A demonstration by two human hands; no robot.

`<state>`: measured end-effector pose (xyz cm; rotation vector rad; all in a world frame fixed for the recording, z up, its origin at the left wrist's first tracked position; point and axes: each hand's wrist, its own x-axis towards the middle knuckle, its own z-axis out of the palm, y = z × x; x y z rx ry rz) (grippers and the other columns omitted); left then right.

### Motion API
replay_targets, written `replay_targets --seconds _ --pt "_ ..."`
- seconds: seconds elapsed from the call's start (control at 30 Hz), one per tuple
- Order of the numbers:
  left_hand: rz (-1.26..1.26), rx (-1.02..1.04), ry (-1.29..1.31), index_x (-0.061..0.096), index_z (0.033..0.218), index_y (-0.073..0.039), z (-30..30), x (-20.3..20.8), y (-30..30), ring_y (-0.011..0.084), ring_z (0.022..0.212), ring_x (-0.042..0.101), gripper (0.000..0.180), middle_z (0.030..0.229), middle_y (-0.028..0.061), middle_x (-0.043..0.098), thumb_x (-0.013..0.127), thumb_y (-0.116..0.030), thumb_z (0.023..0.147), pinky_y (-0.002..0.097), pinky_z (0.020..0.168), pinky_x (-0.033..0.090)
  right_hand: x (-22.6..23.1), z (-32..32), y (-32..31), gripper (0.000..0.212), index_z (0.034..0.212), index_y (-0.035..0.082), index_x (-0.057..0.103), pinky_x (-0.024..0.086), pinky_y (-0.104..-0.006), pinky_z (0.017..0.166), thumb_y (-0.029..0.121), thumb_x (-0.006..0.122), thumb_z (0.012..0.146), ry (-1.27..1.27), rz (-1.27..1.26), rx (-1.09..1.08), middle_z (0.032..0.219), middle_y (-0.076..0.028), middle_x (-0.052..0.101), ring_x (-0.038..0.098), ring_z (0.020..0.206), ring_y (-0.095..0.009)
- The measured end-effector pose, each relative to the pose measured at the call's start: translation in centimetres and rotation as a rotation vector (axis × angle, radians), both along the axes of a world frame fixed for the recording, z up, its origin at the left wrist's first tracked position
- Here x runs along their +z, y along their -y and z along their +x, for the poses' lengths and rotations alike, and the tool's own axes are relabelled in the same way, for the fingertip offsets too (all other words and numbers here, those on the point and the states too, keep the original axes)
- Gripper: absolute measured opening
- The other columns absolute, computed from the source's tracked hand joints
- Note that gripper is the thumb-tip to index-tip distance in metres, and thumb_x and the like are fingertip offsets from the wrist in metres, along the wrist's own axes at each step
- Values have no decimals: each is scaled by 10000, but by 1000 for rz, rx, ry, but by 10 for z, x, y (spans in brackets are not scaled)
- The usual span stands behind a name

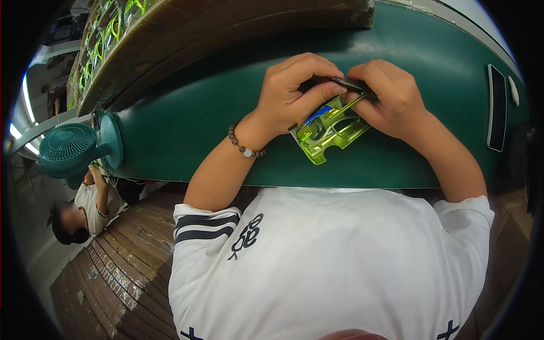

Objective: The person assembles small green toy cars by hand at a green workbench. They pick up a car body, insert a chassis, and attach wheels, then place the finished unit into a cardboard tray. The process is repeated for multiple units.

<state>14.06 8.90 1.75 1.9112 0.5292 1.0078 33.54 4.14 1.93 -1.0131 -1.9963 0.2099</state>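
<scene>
Between both hands I hold a shiny lime-green toy car body shell (334,129) with openings cut through it and a blue patch on its left side. My left hand (299,90) is closed on its left upper side, thumb pressed on top. My right hand (391,96) grips the upper right end, fingers curled round it. A small dark piece (347,84) shows between my thumbs and fingers at the top; its kind I cannot make out. The shell is tilted above the green table (215,130). A beaded bracelet (245,143) circles my left wrist.
A teal fan (71,148) stands at the table's left end. Along the far left runs a brown shelf edge (226,28), with several green parts (105,39) above it. A phone (496,107) lies at the right. Another person (85,207) sits beyond stacked cardboard (119,266).
</scene>
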Motion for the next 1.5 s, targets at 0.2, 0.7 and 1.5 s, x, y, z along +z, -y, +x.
replay_targets --seconds 0.2,0.7,1.5 --pt "-211 21 87 628 890 12 1 -1 9 144 776 635 135 875 87 654 707 -23 786 258 704 522 2 -1 -4 181 805 34 582 466 -355 600 69 714 686 24 136 1 711 -89 572 552 655 -263" --pt "82 -149 -154 617 981 17 -3 10 1 176 818 650 245 936 111 648 726 10 762 271 697 531 1 -4 7 448 1049 37 421 472 -314 588 45 713 710 -295 -629 143 695 -93 571 580 604 -234" --pt "53 15 -176 663 794 -26 5 14 12 178 655 622 144 737 81 641 756 -14 685 256 577 482 4 -1 5 463 1126 33 572 461 -386 750 119 744 705 -160 -450 338 867 -86 621 553 813 -276"
